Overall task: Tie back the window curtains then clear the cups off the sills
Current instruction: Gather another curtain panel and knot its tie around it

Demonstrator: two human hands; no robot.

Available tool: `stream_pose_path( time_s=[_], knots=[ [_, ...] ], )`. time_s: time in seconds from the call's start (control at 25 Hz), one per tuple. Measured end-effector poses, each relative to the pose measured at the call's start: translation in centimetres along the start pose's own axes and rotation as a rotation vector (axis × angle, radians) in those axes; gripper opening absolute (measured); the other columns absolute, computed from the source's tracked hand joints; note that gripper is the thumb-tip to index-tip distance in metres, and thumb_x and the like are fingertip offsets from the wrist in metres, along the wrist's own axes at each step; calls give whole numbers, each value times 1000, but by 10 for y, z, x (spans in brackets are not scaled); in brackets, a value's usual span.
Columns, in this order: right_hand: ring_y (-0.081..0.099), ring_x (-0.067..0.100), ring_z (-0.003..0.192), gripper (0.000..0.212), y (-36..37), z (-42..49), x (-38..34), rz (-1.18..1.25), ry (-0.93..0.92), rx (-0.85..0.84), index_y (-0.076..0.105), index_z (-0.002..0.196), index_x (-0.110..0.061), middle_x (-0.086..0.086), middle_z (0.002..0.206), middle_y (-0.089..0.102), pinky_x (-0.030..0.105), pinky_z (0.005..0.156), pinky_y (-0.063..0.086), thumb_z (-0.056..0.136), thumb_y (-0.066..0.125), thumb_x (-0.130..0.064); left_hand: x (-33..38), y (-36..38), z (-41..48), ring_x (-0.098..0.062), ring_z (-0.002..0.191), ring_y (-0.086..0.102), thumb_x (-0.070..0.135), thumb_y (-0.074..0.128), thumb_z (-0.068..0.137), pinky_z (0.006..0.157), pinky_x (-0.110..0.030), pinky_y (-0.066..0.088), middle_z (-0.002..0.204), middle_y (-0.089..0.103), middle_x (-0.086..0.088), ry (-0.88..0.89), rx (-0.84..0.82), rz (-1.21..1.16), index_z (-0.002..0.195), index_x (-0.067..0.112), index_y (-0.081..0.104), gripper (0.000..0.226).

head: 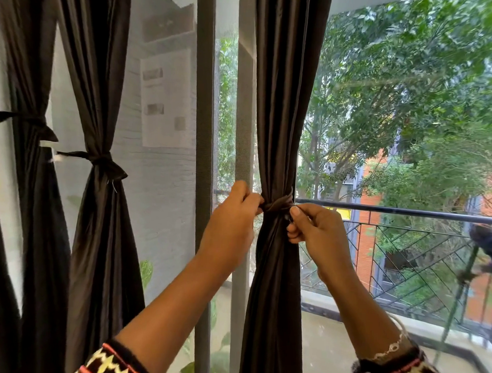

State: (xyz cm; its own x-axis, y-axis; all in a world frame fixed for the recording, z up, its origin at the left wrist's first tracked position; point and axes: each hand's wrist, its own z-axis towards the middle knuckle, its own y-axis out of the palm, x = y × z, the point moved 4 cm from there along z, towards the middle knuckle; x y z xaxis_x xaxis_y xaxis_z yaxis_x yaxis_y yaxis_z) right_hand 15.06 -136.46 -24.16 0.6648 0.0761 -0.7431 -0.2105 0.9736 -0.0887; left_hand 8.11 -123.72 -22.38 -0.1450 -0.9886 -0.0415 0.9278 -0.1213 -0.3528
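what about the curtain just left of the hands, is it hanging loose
No, that curtain is cinched at its waist by a knotted tie.

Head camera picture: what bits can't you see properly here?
1. Dark brown fabric tie band on the dark brown middle curtain: in the head view, its ends are hidden by the fingers of the left hand and right hand.
2. White paper sheet behind the grey mesh screen: print blurred.
3. Dark shape by the black metal railing: blurred, cut off by the right edge.
4. Cups and sills: none in frame.
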Motion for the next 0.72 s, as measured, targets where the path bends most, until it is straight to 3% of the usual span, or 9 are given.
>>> stream_pose_path(
  time_s=[0.16,0.28,0.4,0.52,0.64,0.72],
  knots=[
    [49,-1,41,30,-16,6,2,-67,-11,33,61,65,-21,0,52,54,13,47,44,91,54,-9,-7,-7,5,-11,43,23,-12,78,60,35,-19,18,71,51,-10,73,56,183,72,1,58,27],
    [48,3,42,32,-26,9,7,-89,-11,64,61,61,-21,-2,48,53,23,50,46,90,56,-7,-14,-7,7,-12,42,29,-9,77,64,35,-18,27,72,52,-9,75,51,187,73,1,59,23],
    [59,18,55,22,-26,5,14,-312,-81,162,66,70,-14,2,55,59,39,65,52,90,56,-11,-11,1,1,-20,43,42,-4,76,68,38,-23,34,73,55,-12,-24,88,135,75,0,61,16],
    [63,31,71,16,-24,-5,15,-583,-217,234,67,91,-7,10,75,68,36,65,46,92,54,-15,0,7,-12,-25,57,55,7,62,81,45,-27,41,77,58,-12,-92,165,22,80,0,61,6],
    [62,35,77,17,-21,-18,16,-695,-318,312,64,98,-3,14,87,67,33,62,42,89,53,-13,20,13,-41,-22,76,53,23,46,89,55,-30,47,84,59,-8,-206,228,-8,94,7,57,20],
    [61,38,96,30,-14,-32,26,-789,-384,327,62,109,-1,18,102,65,40,74,51,86,49,-15,38,18,-68,-22,99,49,24,47,89,80,-31,47,103,57,-11,-245,279,-37,113,7,50,29]
  ],
)
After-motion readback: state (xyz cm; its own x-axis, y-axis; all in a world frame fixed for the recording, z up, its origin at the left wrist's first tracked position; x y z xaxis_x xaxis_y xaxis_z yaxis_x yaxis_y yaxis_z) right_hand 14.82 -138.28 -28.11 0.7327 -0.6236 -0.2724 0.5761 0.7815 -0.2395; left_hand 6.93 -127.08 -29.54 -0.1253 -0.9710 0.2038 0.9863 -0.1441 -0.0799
